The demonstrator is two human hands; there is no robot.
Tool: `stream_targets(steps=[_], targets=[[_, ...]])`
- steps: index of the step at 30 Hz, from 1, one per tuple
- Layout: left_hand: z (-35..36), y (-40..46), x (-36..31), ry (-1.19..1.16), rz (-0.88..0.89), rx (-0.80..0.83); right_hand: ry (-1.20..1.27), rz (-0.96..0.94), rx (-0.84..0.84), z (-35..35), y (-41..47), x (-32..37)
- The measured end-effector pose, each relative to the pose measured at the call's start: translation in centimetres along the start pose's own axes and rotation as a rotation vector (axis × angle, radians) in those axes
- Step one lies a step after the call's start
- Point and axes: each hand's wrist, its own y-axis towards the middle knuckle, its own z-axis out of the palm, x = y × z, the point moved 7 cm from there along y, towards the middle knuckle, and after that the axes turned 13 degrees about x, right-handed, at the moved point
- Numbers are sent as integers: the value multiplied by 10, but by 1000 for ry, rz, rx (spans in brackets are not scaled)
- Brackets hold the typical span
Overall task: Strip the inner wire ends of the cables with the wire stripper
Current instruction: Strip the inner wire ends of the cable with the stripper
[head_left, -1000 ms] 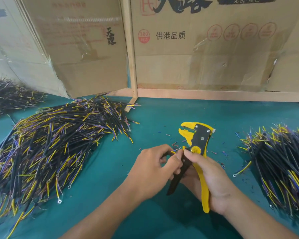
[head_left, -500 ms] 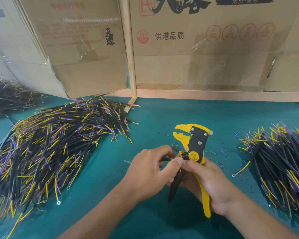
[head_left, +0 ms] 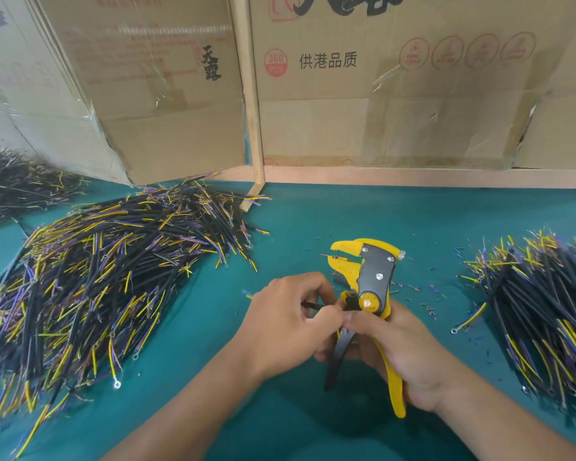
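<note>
Even bright light; soft, bowed edges

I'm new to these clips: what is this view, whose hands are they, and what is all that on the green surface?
There is one picture, from a camera worn on a person's head, looking down at their own hands. The right hand grips a yellow and black wire stripper. The left hand pinches a thin black cable beside it. On the green table lie a big cable pile on the left, a smaller pile on the right, and scattered insulation bits. Cardboard boxes stand behind.
</note>
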Motion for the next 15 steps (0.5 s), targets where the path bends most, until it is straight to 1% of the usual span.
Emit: stream_targets(steps=[3,6,12,15], targets=[[-1,2,-2,42,51,20,13,4,-29,-1,0,-1],[-2,2,-6,141,118,21,13,-3,-35,0,1,1],[-8,2,-9,265,175,-44,21,2,-47,-1,1,1],[-5,2,-10,292,189,4,16,-12,-14,1,2,2]])
